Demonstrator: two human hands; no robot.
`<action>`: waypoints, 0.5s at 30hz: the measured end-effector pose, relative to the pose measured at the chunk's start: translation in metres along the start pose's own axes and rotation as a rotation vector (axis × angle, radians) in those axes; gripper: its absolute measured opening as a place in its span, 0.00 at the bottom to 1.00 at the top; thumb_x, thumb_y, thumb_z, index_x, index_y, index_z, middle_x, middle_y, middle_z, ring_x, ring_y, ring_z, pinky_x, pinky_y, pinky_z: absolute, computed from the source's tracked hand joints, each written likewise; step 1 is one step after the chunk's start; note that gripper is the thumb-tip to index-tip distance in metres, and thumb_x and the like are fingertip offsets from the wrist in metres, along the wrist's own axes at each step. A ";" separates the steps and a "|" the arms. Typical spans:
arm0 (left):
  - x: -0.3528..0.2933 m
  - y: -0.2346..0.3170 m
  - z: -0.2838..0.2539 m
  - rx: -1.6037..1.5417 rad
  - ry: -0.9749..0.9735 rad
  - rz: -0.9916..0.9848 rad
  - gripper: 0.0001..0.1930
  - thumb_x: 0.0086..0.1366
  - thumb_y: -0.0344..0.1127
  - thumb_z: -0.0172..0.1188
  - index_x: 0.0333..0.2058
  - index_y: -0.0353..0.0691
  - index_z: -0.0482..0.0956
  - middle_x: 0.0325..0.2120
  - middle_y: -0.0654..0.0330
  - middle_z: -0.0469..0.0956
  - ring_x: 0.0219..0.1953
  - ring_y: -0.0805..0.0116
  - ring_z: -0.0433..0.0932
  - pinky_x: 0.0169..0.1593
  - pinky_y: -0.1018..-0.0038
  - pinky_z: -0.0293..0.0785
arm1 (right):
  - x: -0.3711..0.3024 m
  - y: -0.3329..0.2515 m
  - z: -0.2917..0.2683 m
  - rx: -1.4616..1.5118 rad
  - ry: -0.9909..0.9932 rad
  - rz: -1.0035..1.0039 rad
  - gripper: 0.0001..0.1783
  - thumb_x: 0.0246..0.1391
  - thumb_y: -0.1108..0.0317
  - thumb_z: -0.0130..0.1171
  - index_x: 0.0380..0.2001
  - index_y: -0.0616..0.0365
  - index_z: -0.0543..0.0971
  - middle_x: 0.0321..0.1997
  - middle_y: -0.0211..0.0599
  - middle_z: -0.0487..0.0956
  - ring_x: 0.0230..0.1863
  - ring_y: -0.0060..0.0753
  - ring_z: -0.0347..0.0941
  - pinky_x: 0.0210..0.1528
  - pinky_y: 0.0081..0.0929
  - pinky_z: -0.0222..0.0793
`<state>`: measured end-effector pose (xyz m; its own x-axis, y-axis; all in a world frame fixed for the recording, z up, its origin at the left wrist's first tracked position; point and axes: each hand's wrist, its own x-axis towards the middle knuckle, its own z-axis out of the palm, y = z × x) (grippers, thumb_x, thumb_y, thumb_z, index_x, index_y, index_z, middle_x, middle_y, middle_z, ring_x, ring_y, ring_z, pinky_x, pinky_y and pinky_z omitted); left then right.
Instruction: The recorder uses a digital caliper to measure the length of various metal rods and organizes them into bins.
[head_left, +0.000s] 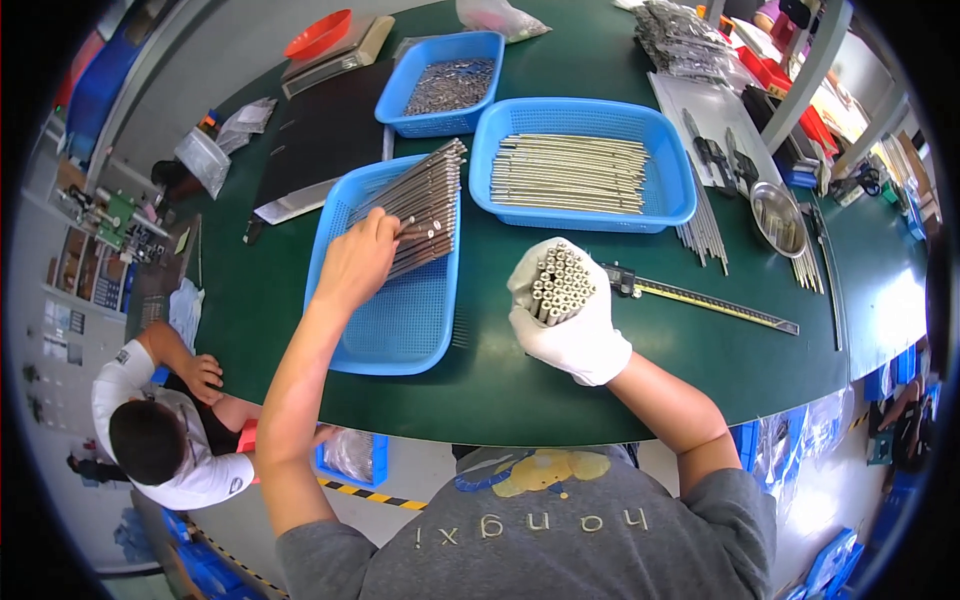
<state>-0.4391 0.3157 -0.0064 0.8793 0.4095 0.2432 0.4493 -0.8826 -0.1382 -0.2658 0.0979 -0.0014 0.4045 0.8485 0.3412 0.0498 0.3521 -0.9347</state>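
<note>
My right hand [577,325], in a white glove, grips an upright bundle of thin metal tubes [562,284], their open round ends facing up. My bare left hand [358,255] is over the left blue basket [395,335], fingers closed at the near ends of the slim metal rods; exactly how many they hold is hidden. Those dark-looking metal rods [425,195] lie slantwise in a stack in the basket's far part. Right of it, a second blue basket [585,222] holds a layer of pale metal rods [568,172] lying crosswise.
Behind stands a blue basket [412,122] of small metal parts. A caliper [715,302] lies right of my gloved hand. Farther right are a metal bowl [777,220], loose rods [703,225] and black-handled tools [715,160]. A black box [325,135] and scale [340,55] stand left. A person [165,430] sits at left.
</note>
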 end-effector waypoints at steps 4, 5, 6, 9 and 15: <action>-0.005 0.000 0.001 -0.184 -0.108 -0.065 0.10 0.59 0.32 0.58 0.39 0.40 0.71 0.35 0.57 0.74 0.36 0.56 0.78 0.36 0.62 0.75 | -0.003 0.001 -0.001 0.054 0.001 0.025 0.16 0.37 0.85 0.56 0.32 0.58 0.71 0.31 0.28 0.73 0.31 0.14 0.68 0.35 0.16 0.67; -0.006 0.000 -0.001 -0.227 -0.124 -0.080 0.11 0.59 0.32 0.59 0.39 0.40 0.71 0.35 0.57 0.74 0.36 0.57 0.78 0.37 0.63 0.75 | -0.004 0.001 0.000 0.058 0.010 0.031 0.16 0.38 0.85 0.56 0.32 0.58 0.71 0.32 0.28 0.73 0.31 0.14 0.68 0.35 0.16 0.67; -0.007 -0.001 -0.005 -0.271 -0.162 -0.110 0.12 0.58 0.33 0.59 0.40 0.40 0.71 0.36 0.58 0.74 0.36 0.57 0.78 0.38 0.63 0.74 | -0.005 0.002 0.001 0.060 0.018 0.034 0.16 0.38 0.85 0.56 0.33 0.58 0.71 0.32 0.28 0.73 0.31 0.14 0.68 0.35 0.16 0.67; -0.006 0.009 -0.023 -0.348 -0.154 -0.130 0.20 0.53 0.36 0.64 0.44 0.39 0.72 0.40 0.55 0.73 0.42 0.55 0.76 0.44 0.64 0.73 | -0.008 0.003 0.002 0.038 0.020 0.018 0.16 0.38 0.85 0.57 0.33 0.58 0.71 0.32 0.29 0.74 0.31 0.15 0.70 0.36 0.17 0.68; -0.003 0.097 -0.047 -1.060 0.086 0.255 0.44 0.38 0.47 0.75 0.55 0.34 0.69 0.50 0.50 0.69 0.54 0.55 0.68 0.59 0.64 0.60 | -0.012 0.016 0.000 -0.072 -0.019 -0.024 0.21 0.34 0.78 0.62 0.38 0.60 0.73 0.29 0.29 0.75 0.31 0.16 0.68 0.36 0.18 0.68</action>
<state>-0.4059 0.2179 0.0248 0.8948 0.2055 0.3964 -0.1448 -0.7062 0.6930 -0.2700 0.0939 -0.0205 0.3849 0.8476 0.3652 0.1250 0.3442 -0.9305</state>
